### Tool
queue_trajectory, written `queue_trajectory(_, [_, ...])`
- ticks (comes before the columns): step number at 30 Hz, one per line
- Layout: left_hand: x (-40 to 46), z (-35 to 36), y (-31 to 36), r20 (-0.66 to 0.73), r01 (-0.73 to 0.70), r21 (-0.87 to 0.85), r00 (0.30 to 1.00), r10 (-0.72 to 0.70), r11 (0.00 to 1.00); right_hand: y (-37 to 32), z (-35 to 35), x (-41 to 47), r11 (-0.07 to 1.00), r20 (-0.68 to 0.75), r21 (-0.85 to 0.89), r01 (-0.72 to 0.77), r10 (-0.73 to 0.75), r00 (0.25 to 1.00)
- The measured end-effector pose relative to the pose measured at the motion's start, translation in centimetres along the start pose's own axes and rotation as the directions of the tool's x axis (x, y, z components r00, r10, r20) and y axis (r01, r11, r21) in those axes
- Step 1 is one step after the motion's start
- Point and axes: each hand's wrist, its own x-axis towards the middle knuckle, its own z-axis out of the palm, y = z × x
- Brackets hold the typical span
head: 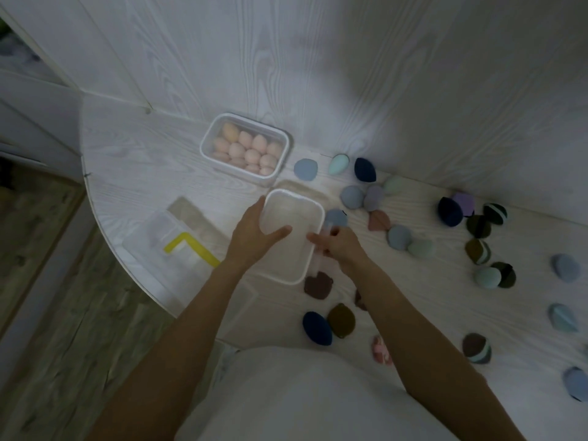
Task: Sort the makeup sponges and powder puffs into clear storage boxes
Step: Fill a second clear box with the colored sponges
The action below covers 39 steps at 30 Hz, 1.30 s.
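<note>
Empty box (291,237) sits at the middle of the tabletop (133,160), long side running away from the person, rim up, nothing inside. Left hand (254,232) grips its near-left wall, thumb hooked over the rim into the box, fingers outside: likely steadying it or nudging it into reach. Right hand (339,245) is at the right wall, fingers curled at the rim; blurred, so whether it holds the rim or something small I cannot tell. Just beyond, touching or nearly so, a full box (245,148) holds peach sponges (251,151) packed upright in rows, one colour only, which suggests sorting by colour. Left of the hands lies a clear lid or tray (152,233) with a yellow strip (191,248), set aside near the table edge. Loose sponges and puffs (397,235) in blue, teal, navy, olive and brown scatter right and near, all within the right arm's reach. Judgement: second box being readied for filling.
</note>
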Motion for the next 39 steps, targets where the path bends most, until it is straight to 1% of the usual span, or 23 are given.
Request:
queue_trajectory(2, [-0.4, 0.5, 0.4, 0.034, -0.075, 0.195, 0.997, 0.069, 0.978, -0.3, -0.6, 0.4, 0.964, -0.191, -0.214, 0.158, -0.200, 0.961])
queue_trajectory(4, [-0.8, 1.1, 0.2, 0.004, -0.156, 0.390, 0.986, 0.168, 0.908, -0.4, -1.5, 0.6, 0.956, -0.214, -0.237, 0.173, -0.225, 0.951])
queue_trajectory(6, [-0.8, 1.5, -0.1, -0.034, -0.205, 0.439, 0.969, 0.244, 0.875, -0.5, -2.4, -0.1, 0.992, -0.174, -0.087, 0.089, -0.103, 0.979])
queue_trajectory(9, [-0.2, 1.3, 0.0, -0.005, -0.245, 0.372, 0.964, 0.266, 0.895, -0.3, -2.5, -1.0, 0.986, -0.074, 0.164, -0.008, 0.020, 0.997])
queue_trajectory(10, [0.1, 1.1, 0.0, -0.010, -0.269, 0.372, 0.956, 0.293, 0.888, -0.1, -2.2, -1.1, 0.982, -0.082, 0.190, -0.014, 0.030, 0.996])
queue_trajectory(12, [0.3, 0.8, 0.0, -0.013, -0.327, 0.478, 0.926, 0.378, 0.815, 0.1, -1.4, -1.4, 0.965, -0.148, 0.262, -0.015, 0.055, 0.987])
queue_trajectory(15, [-0.4, 0.9, 0.0, 0.173, -0.417, 0.610, 0.900, 0.401, 0.674, -0.2, -0.6, -1.8, 0.882, -0.177, 0.471, 0.003, 0.091, 0.980])
queue_trajectory(17, [-0.6, 0.8, -0.4, 0.235, -0.456, 0.608, 0.886, 0.401, 0.650, -0.6, -0.7, -2.2, 0.857, -0.139, 0.515, 0.007, 0.075, 0.987])
queue_trajectory(18, [-0.4, 0.7, -0.6, 0.218, -0.477, 0.575, 0.872, 0.438, 0.664, -0.8, -0.9, -2.4, 0.874, -0.148, 0.485, 0.016, 0.064, 0.987])
queue_trajectory(19, [-0.1, 0.5, -0.7, 0.179, -0.505, 0.522, 0.853, 0.491, 0.687, -0.6, -1.1, -2.4, 0.924, -0.216, 0.373, 0.087, -0.005, 0.976])
queue_trajectory(20, [0.1, 0.3, -0.7, 0.131, -0.522, 0.444, 0.842, 0.524, 0.728, -0.1, -1.5, -2.3, 0.965, -0.322, 0.143, 0.219, -0.163, 0.933])
queue_trajectory(21, [0.3, -0.1, -0.3, 0.085, -0.518, 0.342, 0.848, 0.524, 0.784, 0.3, -1.8, -2.2, 0.914, -0.387, -0.173, 0.367, -0.406, 0.828])
queue_trajectory(22, [0.4, -0.6, 0.2, 0.044, -0.489, 0.225, 0.869, 0.492, 0.843, 0.7, -2.2, -2.0, 0.791, -0.374, -0.431, 0.434, -0.594, 0.712])
queue_trajectory(23, [0.6, -1.1, 0.7, 0.009, -0.449, 0.113, 0.892, 0.452, 0.886, 1.2, -2.4, -1.5, 0.673, -0.302, -0.571, 0.470, -0.705, 0.642])
queue_trajectory(24, [0.9, -1.7, 1.2, -0.019, -0.402, 0.015, 0.915, 0.403, 0.915, 1.4, -2.7, -1.1, 0.640, -0.233, -0.607, 0.471, -0.710, 0.664])
queue_trajectory(26, [1.5, -2.7, 1.5, -0.037, -0.309, -0.104, 0.951, 0.307, 0.945, 0.9, -3.1, -1.2, 0.725, -0.212, -0.562, 0.398, -0.592, 0.778])
queue_trajectory(27, [1.8, -3.1, 1.5, -0.035, -0.289, -0.122, 0.957, 0.287, 0.950, 0.6, -3.2, -1.4, 0.785, -0.229, -0.504, 0.359, -0.523, 0.821])
queue_trajectory(28, [2.1, -3.6, 1.3, -0.038, -0.294, -0.125, 0.956, 0.292, 0.947, 0.2, -2.9, -1.6, 0.835, -0.258, -0.421, 0.354, -0.484, 0.836])
queue_trajectory(30, [2.3, -3.9, 1.2, -0.059, -0.352, -0.102, 0.936, 0.347, 0.931, -0.7, -2.3, -1.8, 0.888, -0.362, -0.275, 0.368, -0.450, 0.816])
queue_trajectory(32, [2.3, -4.2, 1.8, -0.104, -0.401, -0.092, 0.914, 0.392, 0.911, -1.3, -2.2, -1.5, 0.885, -0.398, -0.240, 0.400, -0.465, 0.791])
queue_trajectory(36, [3.0, -4.6, 2.7, -0.208, -0.393, -0.087, 0.906, 0.369, 0.915, 0.1, -2.3, -0.4, 0.840, -0.150, -0.350, 0.414, -0.487, 0.860])
queue_trajectory(37, [3.7, -4.8, 2.8, -0.231, -0.360, -0.086, 0.914, 0.333, 0.929, 0.6, -2.2, -0.4, 0.833, -0.114, -0.371, 0.409, -0.478, 0.871])
queue_trajectory(39, [5.6, -5.4, 3.0, -0.250, -0.273, -0.097, 0.937, 0.242, 0.957, 1.4, -2.0, -0.5, 0.831, -0.120, -0.363, 0.420, -0.489, 0.864])
